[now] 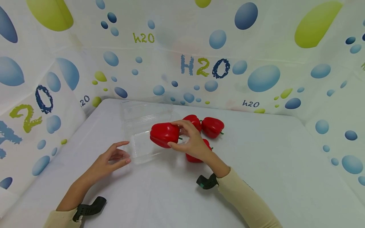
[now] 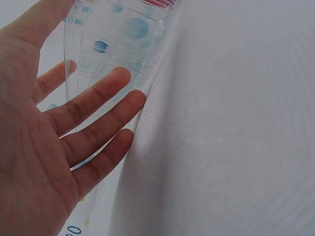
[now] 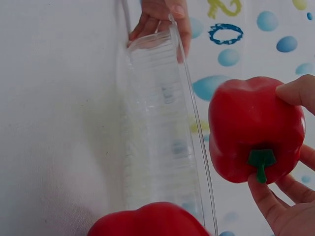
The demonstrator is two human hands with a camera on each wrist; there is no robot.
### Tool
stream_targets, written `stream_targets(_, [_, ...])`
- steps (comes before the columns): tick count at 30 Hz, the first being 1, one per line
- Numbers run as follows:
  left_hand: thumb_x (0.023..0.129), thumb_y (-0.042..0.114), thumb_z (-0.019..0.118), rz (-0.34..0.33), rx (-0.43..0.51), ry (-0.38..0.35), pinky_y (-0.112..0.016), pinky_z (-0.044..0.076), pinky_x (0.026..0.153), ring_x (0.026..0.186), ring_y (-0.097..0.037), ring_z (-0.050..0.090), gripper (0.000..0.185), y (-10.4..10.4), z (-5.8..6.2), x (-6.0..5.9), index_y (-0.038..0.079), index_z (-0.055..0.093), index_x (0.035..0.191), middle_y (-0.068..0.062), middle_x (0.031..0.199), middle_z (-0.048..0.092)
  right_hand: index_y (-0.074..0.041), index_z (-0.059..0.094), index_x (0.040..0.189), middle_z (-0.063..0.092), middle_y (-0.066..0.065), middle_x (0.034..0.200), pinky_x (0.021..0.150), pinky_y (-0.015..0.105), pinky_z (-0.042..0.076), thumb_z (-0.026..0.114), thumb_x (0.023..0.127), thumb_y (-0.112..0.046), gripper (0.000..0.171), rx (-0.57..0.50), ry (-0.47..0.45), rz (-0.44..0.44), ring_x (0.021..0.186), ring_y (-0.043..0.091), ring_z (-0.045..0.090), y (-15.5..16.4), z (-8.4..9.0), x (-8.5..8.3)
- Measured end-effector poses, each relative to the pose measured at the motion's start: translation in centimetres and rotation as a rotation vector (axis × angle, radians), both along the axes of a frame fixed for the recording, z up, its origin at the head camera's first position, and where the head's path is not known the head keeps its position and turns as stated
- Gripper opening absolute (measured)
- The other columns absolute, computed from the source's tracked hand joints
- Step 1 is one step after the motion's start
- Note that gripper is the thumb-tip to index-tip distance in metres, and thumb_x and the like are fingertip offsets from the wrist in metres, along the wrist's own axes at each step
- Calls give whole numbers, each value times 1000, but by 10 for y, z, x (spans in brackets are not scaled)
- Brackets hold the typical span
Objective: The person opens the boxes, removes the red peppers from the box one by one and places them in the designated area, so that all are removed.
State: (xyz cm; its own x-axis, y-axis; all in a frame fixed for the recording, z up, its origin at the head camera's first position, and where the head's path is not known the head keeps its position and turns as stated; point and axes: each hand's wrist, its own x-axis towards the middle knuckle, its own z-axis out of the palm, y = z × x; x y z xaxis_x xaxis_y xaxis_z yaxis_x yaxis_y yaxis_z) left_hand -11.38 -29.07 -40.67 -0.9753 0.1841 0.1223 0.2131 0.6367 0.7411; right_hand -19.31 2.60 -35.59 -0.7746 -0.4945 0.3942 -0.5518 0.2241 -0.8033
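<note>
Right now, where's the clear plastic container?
Head view: the clear plastic container sits open on the white table, left of centre, left hand at its near-left corner, the held red pepper over its right edge.

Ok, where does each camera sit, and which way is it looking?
Head: looks forward and down at the white table; both hands and sleeves show.
Left wrist: faces the clear plastic clamshell box; left hand touches it.
Right wrist: right hand grips a red bell pepper.
All three share the box.
</note>
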Motion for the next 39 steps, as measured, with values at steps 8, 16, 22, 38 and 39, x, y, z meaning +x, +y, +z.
stream_targets(8, [86, 28, 67, 3, 0, -3, -15, 46, 83, 92, 2, 57, 62, 3, 4, 3, 21, 37, 139, 2, 99, 63, -16, 47, 128, 48, 2, 126, 85, 33, 53, 79, 70, -16, 66, 4, 20, -28, 114, 17, 48, 7, 1, -1])
stream_targets(16, [86, 26, 67, -8, 9, 11, -13, 45, 83, 92, 3, 57, 61, 2, 2, 2, 20, 37, 139, 2, 100, 63, -16, 46, 128, 48, 2, 127, 86, 35, 53, 79, 71, -16, 66, -10, 20, -47, 115, 18, 48, 12, -1, -4])
stream_targets(22, [85, 27, 67, -5, 18, 13, -12, 44, 83, 91, 2, 58, 61, 2, 2, 1, 19, 38, 138, 1, 99, 63, -16, 46, 128, 48, 2, 125, 86, 35, 53, 78, 72, -15, 64, -16, 30, -57, 114, 18, 48, 16, -1, -6])
stream_targets(38, [86, 29, 67, 11, -7, -6, -13, 44, 82, 91, 3, 57, 62, 2, 2, 1, 20, 37, 139, 1, 100, 63, -6, 45, 129, 48, 12, 128, 87, 48, 50, 80, 68, -7, 69, -18, 22, -128, 114, 28, 49, 35, 2, -12])
stream_targets(39, [86, 29, 67, 13, -10, -7, -13, 44, 83, 92, 3, 57, 62, 2, 2, 1, 20, 37, 139, 1, 100, 63, -5, 45, 129, 47, 13, 129, 88, 49, 50, 79, 69, -6, 69, -19, 13, -129, 115, 29, 48, 37, 2, -12])
